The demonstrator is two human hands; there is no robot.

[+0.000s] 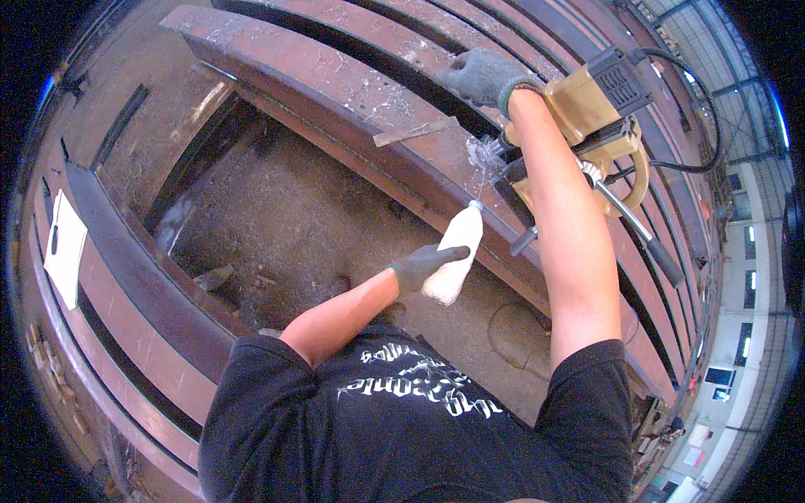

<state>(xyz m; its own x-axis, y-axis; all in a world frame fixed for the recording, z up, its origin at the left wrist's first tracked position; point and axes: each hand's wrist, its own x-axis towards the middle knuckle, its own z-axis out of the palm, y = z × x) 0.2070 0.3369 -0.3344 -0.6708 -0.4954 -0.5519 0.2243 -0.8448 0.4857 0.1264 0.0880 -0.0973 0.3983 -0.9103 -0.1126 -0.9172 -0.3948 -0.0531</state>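
My left hand, in a dark glove, is closed around a white squeeze bottle. The bottle tilts with its nozzle up toward a drill, and a thin stream of liquid runs from the tip toward the cutter. The gold and grey drilling machine stands on a rusty steel beam. Wet, whitish shavings lie around its cutter. My right arm reaches across in front of the machine. My gloved right hand is over the beam beyond the cutter, fingers loosely stretched to the left, with nothing visible in them.
A flat metal strip lies across the beam left of the cutter. The machine's lever handle sticks out to the right, and a black cable loops behind. More beams run alongside; a white sheet lies on those at left.
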